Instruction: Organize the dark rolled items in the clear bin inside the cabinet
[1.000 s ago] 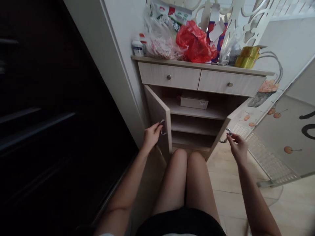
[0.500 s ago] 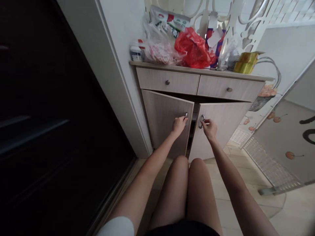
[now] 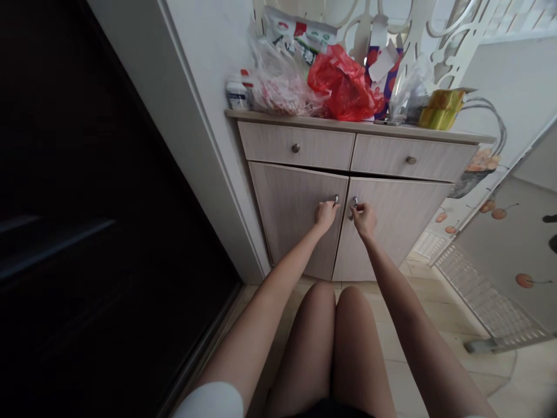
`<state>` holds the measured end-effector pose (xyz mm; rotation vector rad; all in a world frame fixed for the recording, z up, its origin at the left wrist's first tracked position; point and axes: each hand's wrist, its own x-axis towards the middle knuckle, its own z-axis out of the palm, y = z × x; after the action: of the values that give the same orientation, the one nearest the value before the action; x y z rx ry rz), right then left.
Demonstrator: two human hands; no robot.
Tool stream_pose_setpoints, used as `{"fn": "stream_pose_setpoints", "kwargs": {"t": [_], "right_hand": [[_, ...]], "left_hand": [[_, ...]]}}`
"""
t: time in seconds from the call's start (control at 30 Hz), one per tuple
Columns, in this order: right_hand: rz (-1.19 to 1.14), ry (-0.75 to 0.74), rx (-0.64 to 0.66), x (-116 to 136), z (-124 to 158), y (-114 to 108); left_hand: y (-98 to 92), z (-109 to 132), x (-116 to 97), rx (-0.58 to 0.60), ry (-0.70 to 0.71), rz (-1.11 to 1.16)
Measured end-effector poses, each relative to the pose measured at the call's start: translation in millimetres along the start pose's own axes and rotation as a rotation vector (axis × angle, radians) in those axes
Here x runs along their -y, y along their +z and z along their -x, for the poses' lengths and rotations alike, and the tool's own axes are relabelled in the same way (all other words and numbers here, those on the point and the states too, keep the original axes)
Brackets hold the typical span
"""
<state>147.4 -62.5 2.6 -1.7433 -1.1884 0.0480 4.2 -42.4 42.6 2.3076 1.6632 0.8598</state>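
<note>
Fingers of the left hand (image 3: 325, 213) were curled round the left handle (image 3: 336, 199). Those of the right hand (image 3: 364, 219) pinched the right handle (image 3: 354, 202). Both handles sat beside the centre seam where the shut cabinet doors (image 3: 296, 232) met. The knees (image 3: 319, 302) crowded just below; a white door frame (image 3: 204, 145) hemmed the left edge, and tiled floor (image 3: 435, 325) lay open rightward.

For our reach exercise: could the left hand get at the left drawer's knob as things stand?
Probably yes: the left hand holds the left door handle below the drawer knob, nothing between them.
</note>
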Motion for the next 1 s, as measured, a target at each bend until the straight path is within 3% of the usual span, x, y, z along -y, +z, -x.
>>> {"fn": "stream_pose_setpoints", "kwargs": {"t": [0.4, 1.0], "right_hand": [[-0.021, -0.025, -0.024, -7, -25, 24], [-0.051, -0.020, -0.048, -9, -44, 41]], "left_hand": [[9.9, -25, -2, 0.001, -0.034, 0.028], [25.6, -50, 0, -0.018, -0.062, 0.036]]}}
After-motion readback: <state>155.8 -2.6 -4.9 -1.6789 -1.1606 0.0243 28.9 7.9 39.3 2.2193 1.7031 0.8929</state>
